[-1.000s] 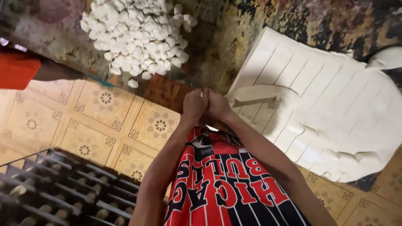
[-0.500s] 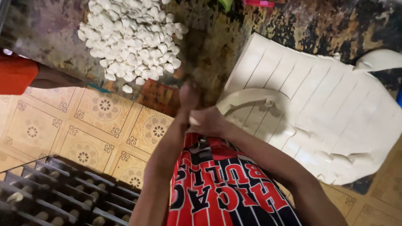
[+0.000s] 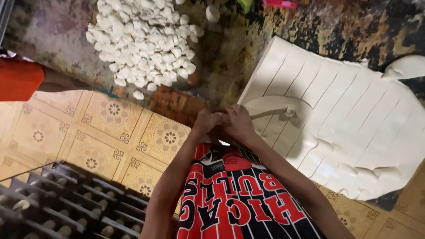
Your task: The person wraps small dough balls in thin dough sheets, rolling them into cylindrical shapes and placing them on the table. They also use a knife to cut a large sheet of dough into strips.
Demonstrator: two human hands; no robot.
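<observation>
My left hand and my right hand are pressed together at the table's near edge. Both are closed on the end of a long white dough strip, which curves away to the right. The strip lifts off a large flat dough sheet scored into parallel strips, lying right of my hands. A heap of small white dough pieces sits at the far left of the dark worn tabletop. One round dough piece is apart from the heap, at its upper right.
Another person's orange sleeve and forearm reach in from the left edge. A black slatted rack with pale round items stands at the lower left on the patterned tile floor. Green and pink objects show at the top edge.
Half a second ago my left hand was raised toward the heap; it has come back down against my right hand. The view has shifted slightly downward.
</observation>
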